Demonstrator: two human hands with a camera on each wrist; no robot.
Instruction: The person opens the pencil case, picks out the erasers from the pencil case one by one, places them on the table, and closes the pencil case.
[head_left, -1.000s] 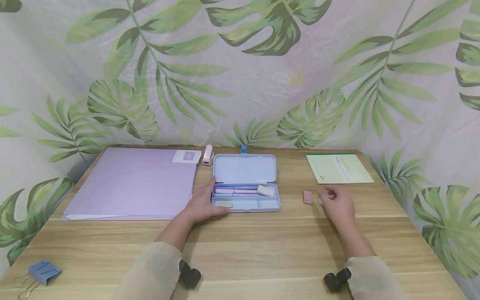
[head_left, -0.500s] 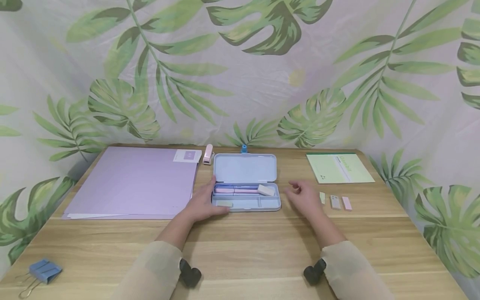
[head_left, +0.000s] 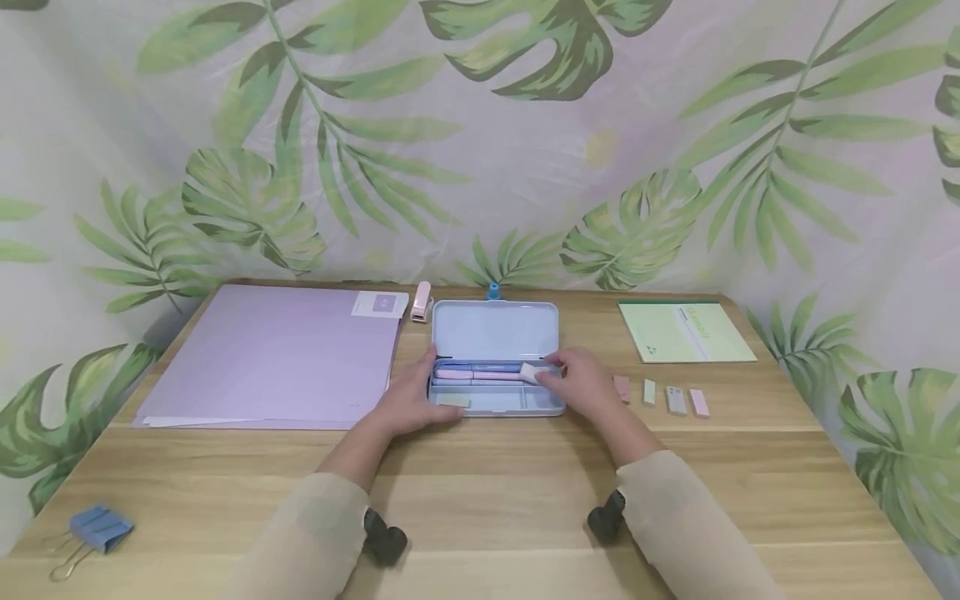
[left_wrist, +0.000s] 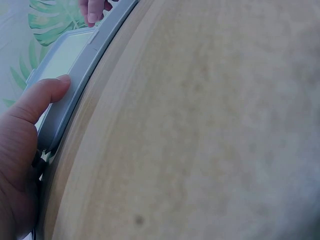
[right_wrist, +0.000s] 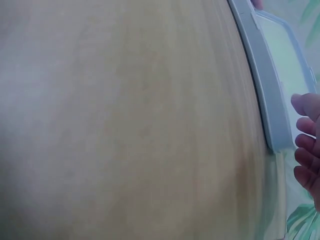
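A light-blue pencil case (head_left: 498, 411) lies with its lid up in the head view. My left hand (head_left: 406, 398) holds its left end, the thumb (left_wrist: 52, 92) over the front rim in the left wrist view. Several pens (head_left: 480, 375) fill the back compartment, and a white eraser (head_left: 529, 372) rests over their right end. My right hand (head_left: 588, 385) pinches this eraser between thumb and forefinger. In the right wrist view the right fingers (right_wrist: 306, 140) are curled and the eraser cannot be seen. A pale green eraser (head_left: 454, 401) sits in the front left compartment.
Right of the case stand a reddish block (head_left: 622, 388), a pale green block (head_left: 648, 392), a greyish block (head_left: 676, 401) and a pink block (head_left: 699, 403). Around lie a green notebook (head_left: 686, 332), purple folder (head_left: 277, 358), pink stapler (head_left: 422, 302) and blue binder clip (head_left: 101, 528).
My right hand has moved left from the row of small blocks to the white eraser in the case, uncovering the blocks. My left hand has stayed on the case.
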